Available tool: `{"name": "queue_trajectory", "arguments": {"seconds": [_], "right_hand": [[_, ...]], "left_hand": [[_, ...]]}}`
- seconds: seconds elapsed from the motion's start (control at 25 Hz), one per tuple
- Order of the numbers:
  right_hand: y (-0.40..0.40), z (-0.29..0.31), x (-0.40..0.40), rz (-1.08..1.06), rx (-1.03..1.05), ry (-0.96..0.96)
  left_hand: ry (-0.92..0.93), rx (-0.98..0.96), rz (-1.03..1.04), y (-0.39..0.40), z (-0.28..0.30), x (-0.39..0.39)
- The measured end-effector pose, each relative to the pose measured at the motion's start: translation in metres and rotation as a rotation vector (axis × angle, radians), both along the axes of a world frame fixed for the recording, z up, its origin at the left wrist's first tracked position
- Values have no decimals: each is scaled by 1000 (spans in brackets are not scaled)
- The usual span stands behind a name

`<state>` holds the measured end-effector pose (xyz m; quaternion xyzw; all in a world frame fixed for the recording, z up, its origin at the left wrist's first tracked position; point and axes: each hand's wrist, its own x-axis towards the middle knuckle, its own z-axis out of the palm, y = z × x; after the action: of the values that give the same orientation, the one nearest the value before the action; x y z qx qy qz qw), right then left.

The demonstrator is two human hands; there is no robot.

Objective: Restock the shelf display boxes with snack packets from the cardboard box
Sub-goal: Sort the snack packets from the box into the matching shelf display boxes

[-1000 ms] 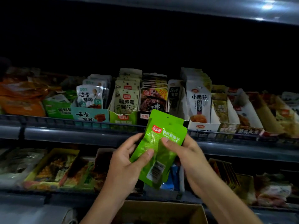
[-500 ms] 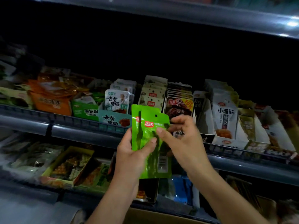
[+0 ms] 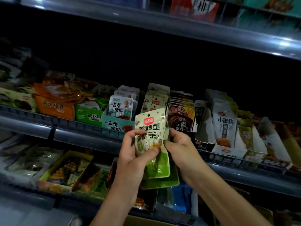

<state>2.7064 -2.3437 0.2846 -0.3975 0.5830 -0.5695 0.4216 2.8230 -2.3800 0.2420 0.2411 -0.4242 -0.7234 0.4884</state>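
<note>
Risk first: cardboard box (image 3: 146, 221) sits at the bottom edge, right under the hands, so any packet that slips likely falls back in or catches the lower shelf's front edge. Both hands pinch the same stack. Left hand (image 3: 132, 154) has fingers curled round the left edge, thumb across the front of the cream packet (image 3: 150, 136). Right hand (image 3: 180, 144) grips the right edge. The green packet (image 3: 160, 182) behind sticks out below the fingers, loosest of the lot. Matching display box (image 3: 156, 98) stands on the shelf (image 3: 81, 136) just behind; its rim could snag the floppy tops.
</note>
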Motion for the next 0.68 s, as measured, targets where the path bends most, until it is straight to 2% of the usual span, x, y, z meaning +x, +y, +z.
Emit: {"name": "queue_trajectory", "arguments": {"seconds": [0.12, 0.24, 0.32, 0.48, 0.6, 0.68], "right_hand": [[-40, 25, -15, -236, -51, 56], [-91, 44, -45, -449, -221, 88], [-117, 38, -60, -459, -148, 315], [-139, 26, -88, -380, 150, 971], [-143, 37, -101, -460, 98, 1213], [-146, 42, -105, -392, 116, 1336]], "left_hand": [[48, 171, 303, -11, 1, 3], [64, 268, 401, -26, -1, 15], [8, 235, 399, -29, -2, 17], [-32, 163, 330, -32, 1, 17], [-49, 139, 291, -33, 0, 17], [-56, 117, 286, -30, -1, 14]]}}
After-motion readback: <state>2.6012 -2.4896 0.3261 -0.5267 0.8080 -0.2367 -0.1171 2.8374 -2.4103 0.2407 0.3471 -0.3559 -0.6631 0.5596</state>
